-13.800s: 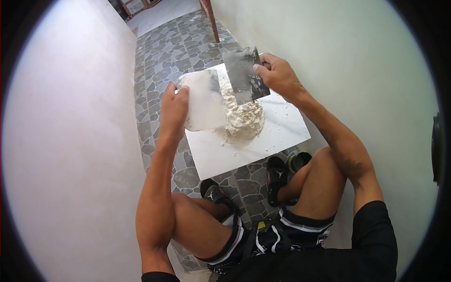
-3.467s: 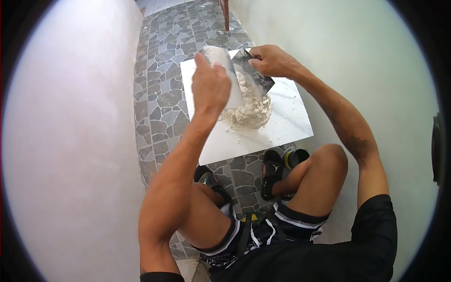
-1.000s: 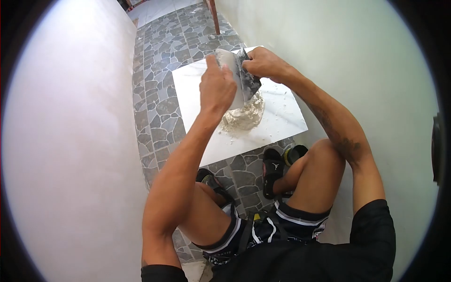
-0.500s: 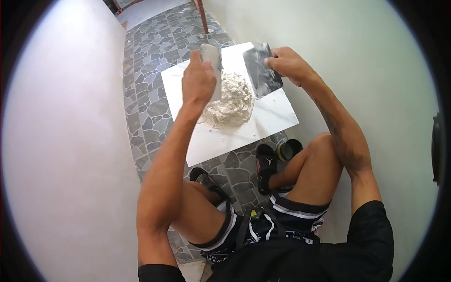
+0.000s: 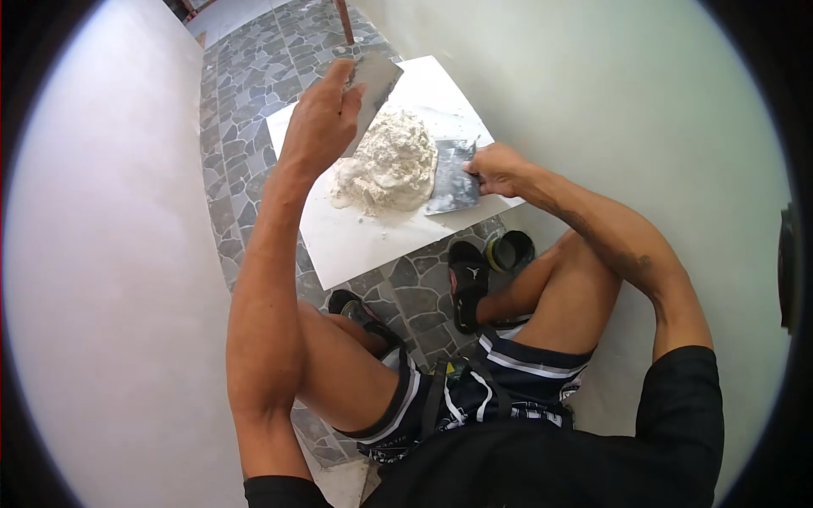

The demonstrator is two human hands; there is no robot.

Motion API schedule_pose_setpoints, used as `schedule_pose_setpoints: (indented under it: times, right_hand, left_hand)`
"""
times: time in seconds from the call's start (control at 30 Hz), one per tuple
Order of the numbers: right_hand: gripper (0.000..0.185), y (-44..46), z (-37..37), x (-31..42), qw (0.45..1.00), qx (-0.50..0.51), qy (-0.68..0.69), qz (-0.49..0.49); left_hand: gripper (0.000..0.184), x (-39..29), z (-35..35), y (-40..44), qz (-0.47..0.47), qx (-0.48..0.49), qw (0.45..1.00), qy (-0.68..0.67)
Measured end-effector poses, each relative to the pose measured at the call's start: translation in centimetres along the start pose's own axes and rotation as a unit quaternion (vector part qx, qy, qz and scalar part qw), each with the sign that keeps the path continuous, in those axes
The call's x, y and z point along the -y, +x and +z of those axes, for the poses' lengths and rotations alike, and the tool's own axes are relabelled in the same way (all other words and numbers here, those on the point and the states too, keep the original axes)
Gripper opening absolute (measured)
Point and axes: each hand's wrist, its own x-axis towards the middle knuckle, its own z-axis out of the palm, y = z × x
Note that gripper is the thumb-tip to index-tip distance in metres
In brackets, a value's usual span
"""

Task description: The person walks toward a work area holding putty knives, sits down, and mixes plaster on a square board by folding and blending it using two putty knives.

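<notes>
A mound of off-white, partly wet powder [image 5: 391, 161] lies on a white marbled board [image 5: 339, 258] on the floor. My left hand [image 5: 322, 123] is closed on a grey rectangular scraper [image 5: 373, 89], raised at the mound's far left side and tilted. In my right hand [image 5: 500, 169] is a darker flat scraper [image 5: 455, 173], smeared with white paste. Its blade stands at the right edge of the mound, close to the board. Fingers and thumb pinch the edge of each scraper.
Grey stone-patterned tiles [image 5: 246, 135] run between two pale walls. An open can [image 5: 512, 251] stands beside my right foot [image 5: 466, 284], near the board's front edge. A brown wooden leg [image 5: 344, 21] stands beyond the board.
My right hand has brought its scraper down and toward me, to the mound's right side. The left scraper has turned and shifted left and away. The view has moved slightly.
</notes>
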Motion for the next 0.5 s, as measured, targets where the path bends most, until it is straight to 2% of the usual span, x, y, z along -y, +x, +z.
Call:
schedule_pose_setpoints:
  times: [0.03,0.1,0.3,0.5]
  right_hand:
    - [0.016,0.1,0.6,-0.2,0.999,0.009,0.038,-0.003]
    - [0.021,0.1,1.2,0.0,0.999,0.011,0.024,-0.036]
    - [0.022,-0.4,1.8,2.3,0.997,0.005,0.032,-0.076]
    - [0.019,-1.7,3.2,5.0,0.993,0.029,0.015,-0.110]
  left_hand:
    - [0.043,0.1,0.3,0.1,0.021,-0.006,1.000,0.012]
    - [0.041,0.1,0.7,0.0,0.063,-0.019,0.997,0.037]
    - [0.038,-1.4,1.1,-0.2,0.017,0.065,0.996,0.057]
    - [0.034,-2.1,3.9,-0.1,0.026,0.089,0.994,0.062]
